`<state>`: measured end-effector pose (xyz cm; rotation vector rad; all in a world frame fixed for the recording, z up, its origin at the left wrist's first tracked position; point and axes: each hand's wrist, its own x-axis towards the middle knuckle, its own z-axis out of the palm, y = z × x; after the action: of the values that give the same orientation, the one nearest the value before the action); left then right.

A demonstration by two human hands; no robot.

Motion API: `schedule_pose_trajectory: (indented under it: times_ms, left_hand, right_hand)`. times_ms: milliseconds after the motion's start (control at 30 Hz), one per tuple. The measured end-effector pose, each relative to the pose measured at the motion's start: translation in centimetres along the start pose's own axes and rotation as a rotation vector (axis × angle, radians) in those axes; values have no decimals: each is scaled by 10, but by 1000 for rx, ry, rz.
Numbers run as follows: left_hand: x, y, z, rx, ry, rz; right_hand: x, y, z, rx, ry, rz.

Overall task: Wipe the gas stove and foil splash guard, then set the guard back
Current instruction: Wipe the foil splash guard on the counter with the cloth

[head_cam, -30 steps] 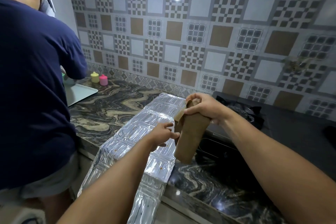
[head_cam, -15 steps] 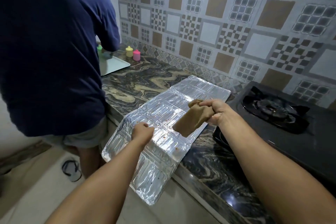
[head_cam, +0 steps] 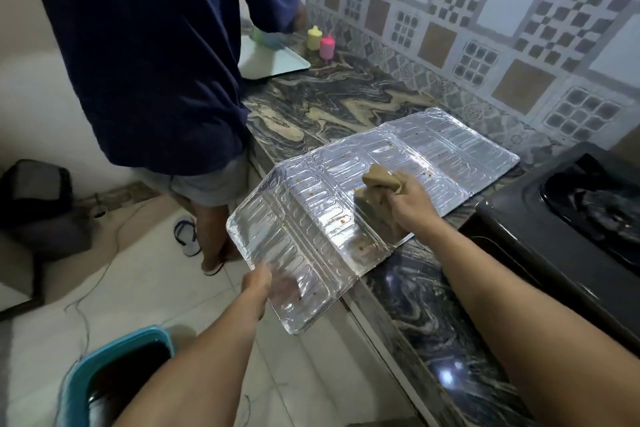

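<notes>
Guard-wiping step is underway. Right hand [head_cam: 412, 203] is gripping a bunched brown cloth [head_cam: 379, 184], fingers curled round it, pressing it onto the foil splash guard [head_cam: 311, 218]. Left hand [head_cam: 258, 282] is holding the guard's near-left edge; grip partly blurred, fingers seem to be pinching the rim. Guard is lying flat on the table [head_cam: 415, 305], long axis running near-left to far-right, near end overhanging the floor. Specks are showing on it. Gas stove [head_cam: 554, 229] is sitting right. Next move likely calls for steadying the overhang while sweeping across the specks.
</notes>
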<state>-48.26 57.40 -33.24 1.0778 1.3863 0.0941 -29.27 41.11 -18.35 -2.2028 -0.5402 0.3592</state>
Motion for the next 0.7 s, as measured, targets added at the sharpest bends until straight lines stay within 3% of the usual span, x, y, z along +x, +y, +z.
schedule_pose_trajectory:
  times_ms: [133,200,333,533,700]
  left_hand:
    - [-7,-10,-2,-294,-121,-102]
    - [6,-20,-12,-332,-66,-111]
    - [12,-27,-33,-485,1,-101]
    - [0,-22,-50,-787,-225,-78]
    - [-25,-13,-59,-785,-353,-41]
  right_hand:
    - [0,29,33,-485,-250,-83]
    - [0,39,45,-618,-319,-94]
    - [-4,50,59,-672,-384,-127]
    - [-16,46,77,-684,-385,-230]
    - [-33,45,92,-791,-441,-363]
